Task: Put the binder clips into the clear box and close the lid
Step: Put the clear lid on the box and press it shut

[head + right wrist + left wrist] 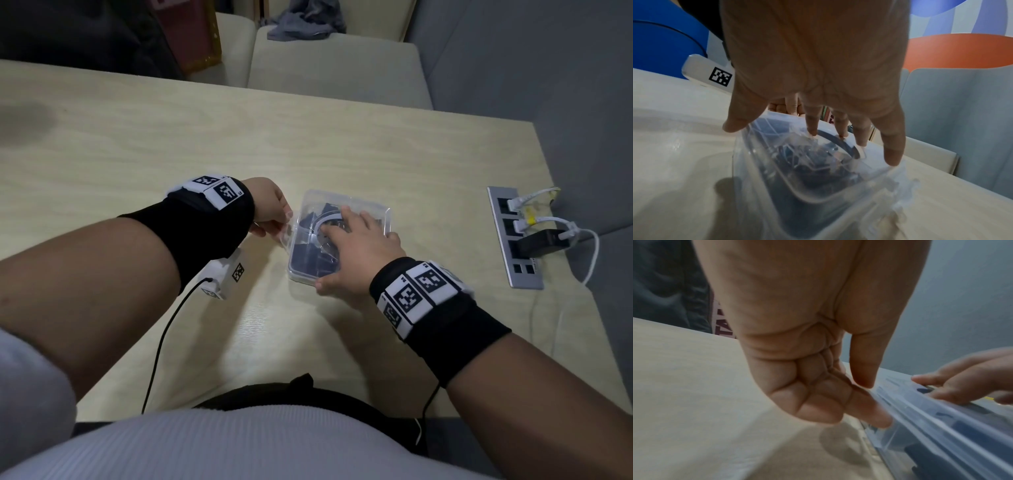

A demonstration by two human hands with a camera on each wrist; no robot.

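The clear box (pixel 376 209) sits in the middle of the wooden table with its clear lid lying on top. Dark binder clips (pixel 310 263) show through the plastic inside it. My right hand (pixel 356 240) lies spread on the lid, fingers straight and pressing down, thumb against the near side. In the right wrist view the fingertips (pixel 813 132) rest on the lid over the clips (pixel 818 170). My left hand (pixel 286 222) pinches the box's left rim between thumb and forefinger. The left wrist view shows this pinch (pixel 869 402) on the box (pixel 931 426), other fingers curled.
A power socket strip (pixel 513 240) is set into the table at the right, with white cables and a black adapter (pixel 543 241) plugged in. Beige chairs (pixel 335 68) stand beyond the far edge. A black cable (pixel 161 342) trails from my left wrist device.
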